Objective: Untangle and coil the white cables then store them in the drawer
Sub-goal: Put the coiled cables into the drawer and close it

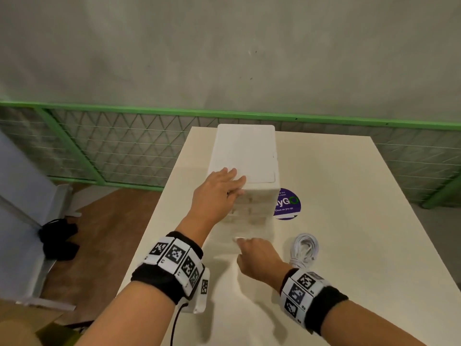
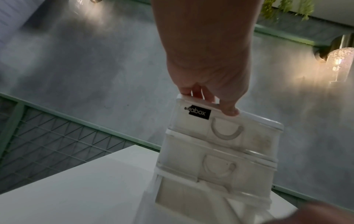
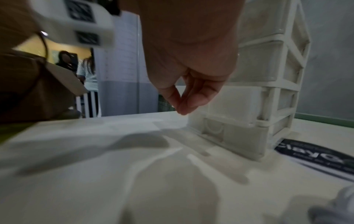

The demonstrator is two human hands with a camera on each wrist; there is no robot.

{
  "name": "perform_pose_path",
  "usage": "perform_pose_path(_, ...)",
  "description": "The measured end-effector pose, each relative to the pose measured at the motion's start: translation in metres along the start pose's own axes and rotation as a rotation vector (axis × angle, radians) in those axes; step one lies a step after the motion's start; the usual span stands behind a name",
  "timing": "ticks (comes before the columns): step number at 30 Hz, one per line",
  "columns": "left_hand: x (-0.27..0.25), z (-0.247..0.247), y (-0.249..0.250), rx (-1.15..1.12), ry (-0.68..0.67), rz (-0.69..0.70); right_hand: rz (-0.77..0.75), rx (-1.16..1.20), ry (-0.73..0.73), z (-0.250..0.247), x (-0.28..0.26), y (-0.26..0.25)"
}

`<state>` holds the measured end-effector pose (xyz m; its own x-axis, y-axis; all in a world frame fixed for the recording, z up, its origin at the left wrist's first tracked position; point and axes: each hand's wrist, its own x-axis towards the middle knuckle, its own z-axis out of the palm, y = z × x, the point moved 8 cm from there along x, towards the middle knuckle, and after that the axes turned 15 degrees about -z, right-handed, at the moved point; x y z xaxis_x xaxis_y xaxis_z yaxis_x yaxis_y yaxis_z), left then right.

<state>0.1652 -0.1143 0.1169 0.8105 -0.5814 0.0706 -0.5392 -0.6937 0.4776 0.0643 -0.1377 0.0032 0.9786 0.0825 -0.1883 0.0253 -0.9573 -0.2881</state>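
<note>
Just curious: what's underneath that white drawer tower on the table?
A purple round sticker pokes out from under the drawer tower's right side on the table. How far it runs beneath is covered.

Café-like shared space: "Clean as you go" table sticker (image 1: pixel 287 204); pendant bulb (image 2: pixel 339 63).

Both forearms are bare, no sleeves showing at all. Each wrist has a chunky black fabric wristband (image 1: pixel 172 283) with a ring of white square tiles (image 1: pixel 174 255) strapped over it, each tile printed with a black-and-white pixel-style marker. The right wrist's band (image 1: pixel 324 305) has the same setup, with its tiles (image 1: pixel 300 288) facing up. Under the left wrist there's a small white boxy module (image 1: pixel 203 293) with another marker on its side, and a thin black cable (image 1: pixel 175 323) hangs off it.
</note>
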Motion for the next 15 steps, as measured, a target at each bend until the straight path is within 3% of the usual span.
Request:
perform_pose_path(10,0.001,0.001,-0.001,0.009,0.002,-0.009,-0.173,-0.085,-0.057,0.023,-0.044,-0.046)
perform_pose_path(13,0.001,0.001,0.000,0.000,0.004,-0.016,-0.189,-0.098,0.051,0.012,-0.057,-0.046)
perform_pose_path(15,0.000,0.001,0.001,0.004,0.006,-0.009,-0.046,0.059,0.253,-0.005,-0.076,-0.030)
